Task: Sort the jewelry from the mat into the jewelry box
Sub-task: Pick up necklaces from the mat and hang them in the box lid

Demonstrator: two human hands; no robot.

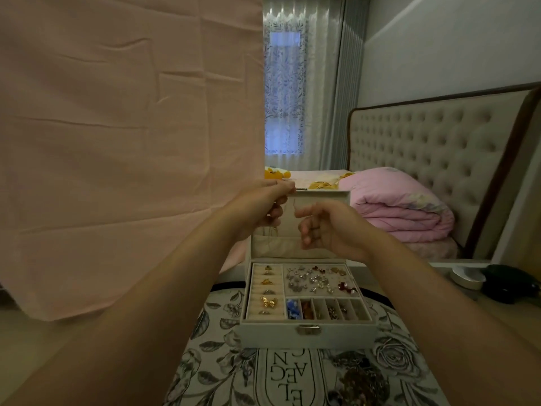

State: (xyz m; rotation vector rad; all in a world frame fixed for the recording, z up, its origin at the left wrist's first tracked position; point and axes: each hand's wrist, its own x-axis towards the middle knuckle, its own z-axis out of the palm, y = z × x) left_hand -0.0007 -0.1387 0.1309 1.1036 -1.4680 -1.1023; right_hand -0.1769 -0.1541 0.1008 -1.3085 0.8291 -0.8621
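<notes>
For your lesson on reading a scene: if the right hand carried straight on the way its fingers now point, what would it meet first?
The right hand points its fingers left, toward the left hand, which pinches at the top of the open lid of the jewelry box. It would probably meet that left hand first, though depth between them is unclear.

From my remote seat, the room looked dim, lit mostly by a bluish window (pixel 283 92) behind a sheer patterned curtain (pixel 285 54), with heavier grey drapes (pixel 341 83) hanging just beside it. A large pink cloth (pixel 126 136) filled the left side. To the right, a tufted beige headboard (pixel 433 148) stood against a pale wall (pixel 453 48), and a folded pink quilt (pixel 401 203) lay on the bed. Something yellow (pixel 275 172) sat near the window; I couldn't make out what it was.
</notes>
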